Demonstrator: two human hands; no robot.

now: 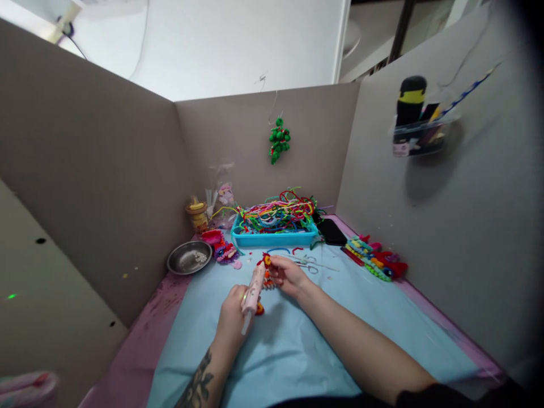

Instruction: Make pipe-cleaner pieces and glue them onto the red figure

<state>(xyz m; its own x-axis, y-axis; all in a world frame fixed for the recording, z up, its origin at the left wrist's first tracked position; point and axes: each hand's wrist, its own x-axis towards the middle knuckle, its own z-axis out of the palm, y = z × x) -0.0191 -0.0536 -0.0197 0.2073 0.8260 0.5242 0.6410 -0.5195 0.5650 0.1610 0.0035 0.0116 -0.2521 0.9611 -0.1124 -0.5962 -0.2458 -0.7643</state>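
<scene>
My left hand (233,310) is wrapped round a pale pink glue gun (254,288), a translucent glue stick poking out of its near end. The gun's nozzle points away from me and meets, or nearly meets, a small red and yellow fuzzy piece (267,259). That piece is pinched between the fingertips of my right hand (289,276). Below the hands an orange and white fuzzy piece (268,280) shows partly. A red and yellow round piece (259,309) peeks out beside the gun, mostly hidden by it and my left hand.
Behind stands a blue tray (276,240) heaped with colourful pipe cleaners. Scissors (312,268) lie beyond my right hand. A metal bowl (190,258) with small white bits is at left; a phone (332,232) and fuzzy crafts (378,260) are at right. Grey panels surround the table.
</scene>
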